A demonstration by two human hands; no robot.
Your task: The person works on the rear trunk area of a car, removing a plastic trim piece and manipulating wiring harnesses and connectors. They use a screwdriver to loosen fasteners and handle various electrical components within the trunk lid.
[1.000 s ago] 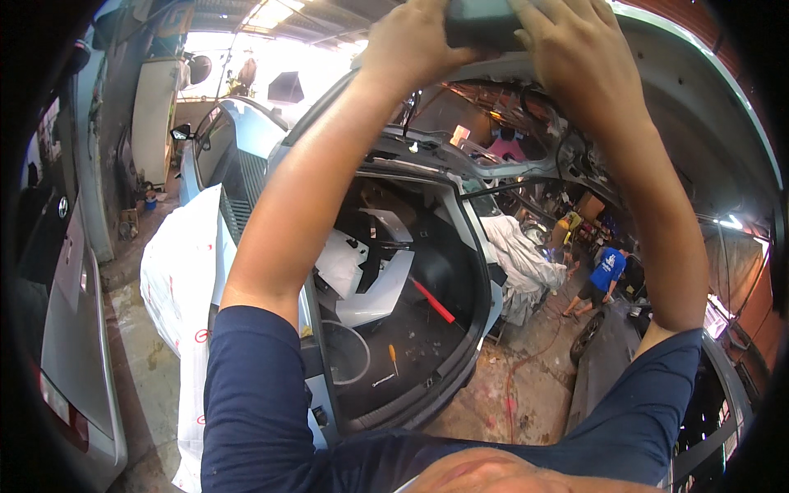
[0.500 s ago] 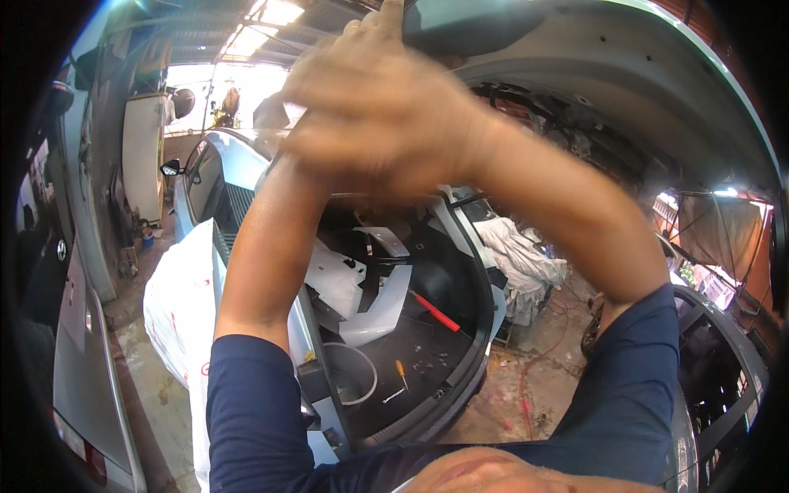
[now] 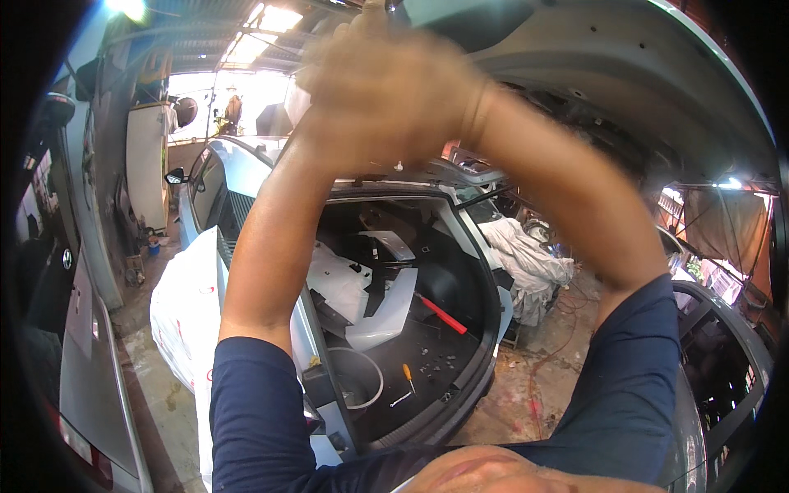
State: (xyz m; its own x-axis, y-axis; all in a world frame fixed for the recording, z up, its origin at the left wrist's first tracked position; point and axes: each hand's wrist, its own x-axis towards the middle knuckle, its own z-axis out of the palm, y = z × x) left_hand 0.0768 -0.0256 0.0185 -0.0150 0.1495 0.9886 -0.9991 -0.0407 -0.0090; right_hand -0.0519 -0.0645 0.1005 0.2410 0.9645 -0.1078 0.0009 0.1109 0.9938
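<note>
The raised tailgate (image 3: 649, 74) spans the view from 12 to 3 o'clock, its inner face turned down over the open cargo bay (image 3: 423, 345). Its long axis cannot be told, as the top is cropped; the pale outer edge curves from 12 down towards 3 o'clock. At 12 o'clock, the right hand (image 3: 390, 94) crosses in front of the left hand (image 3: 374, 16), both near the tailgate. Blur hides whether the right grip is spread or closed; the left is mostly covered, one digit pointing to 12, so its grip cannot be told either.

In the bay, a red tool (image 3: 444, 314) points from 10 to 4, and an orange-handled screwdriver (image 3: 408, 374) aims its tip towards 5. White sheeting (image 3: 181, 312) at 8 o'clock bears red printed marks.
</note>
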